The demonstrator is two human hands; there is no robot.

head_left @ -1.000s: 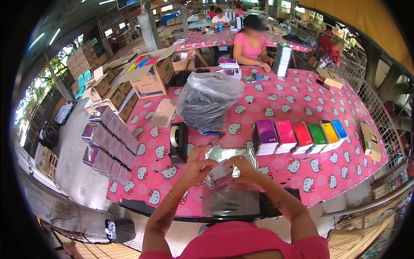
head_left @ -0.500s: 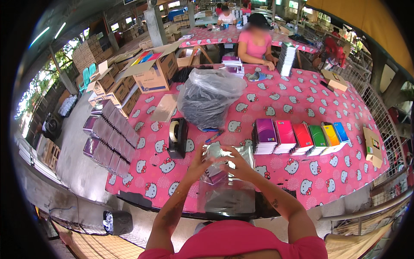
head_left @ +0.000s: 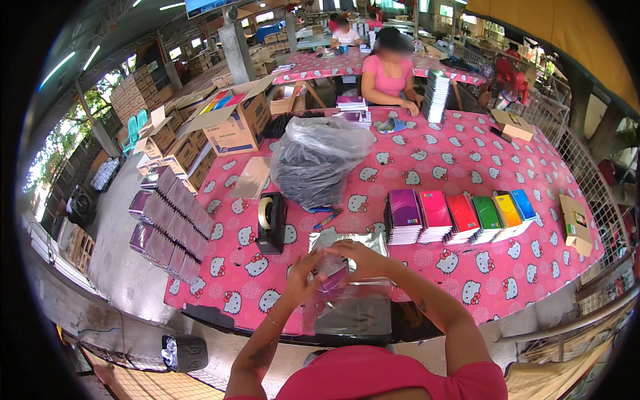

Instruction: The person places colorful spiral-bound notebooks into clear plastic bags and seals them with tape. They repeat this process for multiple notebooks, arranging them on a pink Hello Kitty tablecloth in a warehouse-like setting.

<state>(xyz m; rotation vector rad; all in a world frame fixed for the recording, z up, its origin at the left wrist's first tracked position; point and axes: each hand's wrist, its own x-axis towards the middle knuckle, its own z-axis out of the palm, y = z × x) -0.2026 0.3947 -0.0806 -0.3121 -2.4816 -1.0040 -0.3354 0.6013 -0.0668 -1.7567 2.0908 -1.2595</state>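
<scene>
A small purple notebook (head_left: 333,283), covered in shiny clear plastic, sits between my two hands at the near side of the table. My left hand (head_left: 305,279) grips its left side, fingers curled inward. From the right, my right hand (head_left: 358,259) arches over the top with its fingers bent onto the plastic; their tips are partly hidden by glare. Beneath lie flat clear plastic sleeves (head_left: 352,316), reaching to the table's near edge. Left of my hands stands a black tape dispenser (head_left: 271,225). Pens (head_left: 325,220) lie just beyond the plastic.
Spiral notebooks in several colours (head_left: 462,217) stand in stacks to the right. Purple notebook stacks (head_left: 167,223) rise at the left edge. A clear bag of black material (head_left: 317,170) sits ahead, beside an open carton (head_left: 237,123). Across the table sits a person in pink (head_left: 388,77).
My hands have moved slightly nearer to me with the plastic-covered notebook. My right hand now curves over its top. The whole view has shifted a little.
</scene>
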